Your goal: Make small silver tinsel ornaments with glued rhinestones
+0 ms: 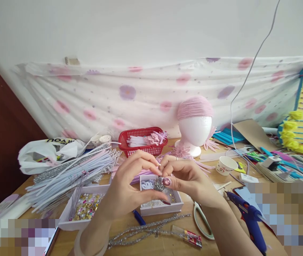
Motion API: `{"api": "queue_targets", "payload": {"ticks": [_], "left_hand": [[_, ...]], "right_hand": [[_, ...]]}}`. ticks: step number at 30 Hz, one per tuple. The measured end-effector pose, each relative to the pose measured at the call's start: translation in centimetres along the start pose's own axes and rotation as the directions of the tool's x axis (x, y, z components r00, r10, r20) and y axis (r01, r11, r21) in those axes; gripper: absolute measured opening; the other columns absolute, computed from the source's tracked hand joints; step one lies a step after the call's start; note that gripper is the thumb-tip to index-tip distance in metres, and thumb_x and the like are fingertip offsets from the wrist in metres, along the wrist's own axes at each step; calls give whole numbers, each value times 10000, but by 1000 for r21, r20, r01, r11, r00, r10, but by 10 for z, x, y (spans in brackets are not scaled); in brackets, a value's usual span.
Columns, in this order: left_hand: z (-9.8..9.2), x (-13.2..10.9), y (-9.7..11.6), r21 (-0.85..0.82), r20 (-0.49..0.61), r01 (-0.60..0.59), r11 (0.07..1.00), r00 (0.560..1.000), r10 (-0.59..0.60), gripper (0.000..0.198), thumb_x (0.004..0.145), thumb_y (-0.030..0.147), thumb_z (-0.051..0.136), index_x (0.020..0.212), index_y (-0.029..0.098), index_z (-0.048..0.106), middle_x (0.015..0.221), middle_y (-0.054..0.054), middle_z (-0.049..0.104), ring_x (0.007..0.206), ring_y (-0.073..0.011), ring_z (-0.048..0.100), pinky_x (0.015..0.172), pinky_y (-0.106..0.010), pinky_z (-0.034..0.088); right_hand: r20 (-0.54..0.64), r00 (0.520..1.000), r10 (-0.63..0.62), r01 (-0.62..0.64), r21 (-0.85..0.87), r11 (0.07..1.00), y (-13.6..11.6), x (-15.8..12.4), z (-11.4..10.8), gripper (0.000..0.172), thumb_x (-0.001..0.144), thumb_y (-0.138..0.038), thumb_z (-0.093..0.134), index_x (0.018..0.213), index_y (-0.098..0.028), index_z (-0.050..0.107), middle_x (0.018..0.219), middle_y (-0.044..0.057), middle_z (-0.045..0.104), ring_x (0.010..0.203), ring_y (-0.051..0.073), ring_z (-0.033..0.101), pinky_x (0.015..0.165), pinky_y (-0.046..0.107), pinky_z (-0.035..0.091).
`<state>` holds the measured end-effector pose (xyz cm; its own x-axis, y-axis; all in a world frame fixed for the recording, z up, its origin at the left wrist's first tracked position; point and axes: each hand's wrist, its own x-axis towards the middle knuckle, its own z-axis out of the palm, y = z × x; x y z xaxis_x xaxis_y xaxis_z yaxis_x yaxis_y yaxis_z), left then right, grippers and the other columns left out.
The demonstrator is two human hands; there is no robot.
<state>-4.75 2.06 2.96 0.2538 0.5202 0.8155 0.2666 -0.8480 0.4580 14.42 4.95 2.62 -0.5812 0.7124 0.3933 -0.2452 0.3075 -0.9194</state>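
Observation:
A small bunched silver tinsel pipe cleaner (159, 184) is between my two hands above a white box. My right hand (185, 177) pinches it between thumb and bent fingers. My left hand (132, 183) curves around its other side, fingertips meeting it from above, while the thumb stretches out lower down. Beneath, the white box (162, 210) holds white loops and small beads, partly hidden by my hands. More silver tinsel pipe cleaners (146, 229) lie in front of the box.
Another white box (73, 224) holds colourful gems. Pipe cleaners (74, 174) pile up left. A red basket (143, 151) and a foam head (195, 129) stand behind. Scissors (203, 222), a lighter (187, 236), a blue glue gun (247, 217) and a paper cup (225, 166) are at right.

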Motion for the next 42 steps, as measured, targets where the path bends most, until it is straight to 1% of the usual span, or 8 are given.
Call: {"api": "queue_targets", "payload": {"ticks": [4,9,14,18,23,31,36,42], "left_hand": [[-4,1,0,-14,131,-24,1000,991,26,460,666,369,864,1084,218,747,1077,-84,690,1010,-206,676,876,-331,580],[-4,2,0,24,44,-45,999,998,44,326,665,352,871,926,193,758,995,-70,718,931,-194,702,807,-308,590],[-1,1,-1,152,-37,-75,985,996,82,223,725,287,857,875,184,726,946,-55,728,865,-174,695,762,-300,572],[-3,2,-2,166,0,-71,984,997,72,265,713,333,856,897,190,732,954,-62,731,875,-186,694,759,-312,578],[-7,3,-3,131,78,-88,987,994,79,205,806,269,792,997,206,758,987,-79,735,896,-190,704,769,-318,591],[-7,3,-1,136,76,-95,986,993,85,96,808,221,790,885,194,739,933,-53,725,850,-167,695,744,-293,585],[-4,2,-2,183,38,-96,978,995,90,178,813,198,785,984,201,733,989,-65,723,906,-185,683,777,-326,574],[-3,1,-2,246,78,-151,957,988,135,186,899,170,676,1075,211,719,1045,-75,726,967,-208,665,835,-373,542]], "right_hand": [[47,999,12,-11,-23,1000,1,1,0,238,837,-398,772,728,-188,741,787,11,604,736,128,545,638,251,429],[15,997,79,-80,76,994,6,2,3,267,790,-436,807,749,-182,736,795,6,611,748,125,549,687,264,436],[-1,997,74,-74,91,993,9,4,8,230,802,-402,803,796,-183,732,843,14,626,814,135,572,768,286,459],[-19,998,52,-50,95,994,7,6,7,233,800,-374,809,695,-185,723,760,-1,609,721,117,546,693,264,446],[-30,998,63,-59,102,993,4,6,4,245,780,-385,824,672,-192,719,709,-18,588,672,106,526,658,257,433],[-9,999,52,-51,28,998,5,5,1,246,799,-374,807,674,-183,713,730,-8,603,691,112,546,640,257,428],[-36,995,96,-92,96,991,3,4,-1,231,818,-371,792,722,-174,720,769,1,622,720,115,559,670,261,444],[-51,994,92,-86,114,990,3,3,-1,253,827,-369,783,702,-176,677,738,-12,609,670,105,520,651,255,439]]}}
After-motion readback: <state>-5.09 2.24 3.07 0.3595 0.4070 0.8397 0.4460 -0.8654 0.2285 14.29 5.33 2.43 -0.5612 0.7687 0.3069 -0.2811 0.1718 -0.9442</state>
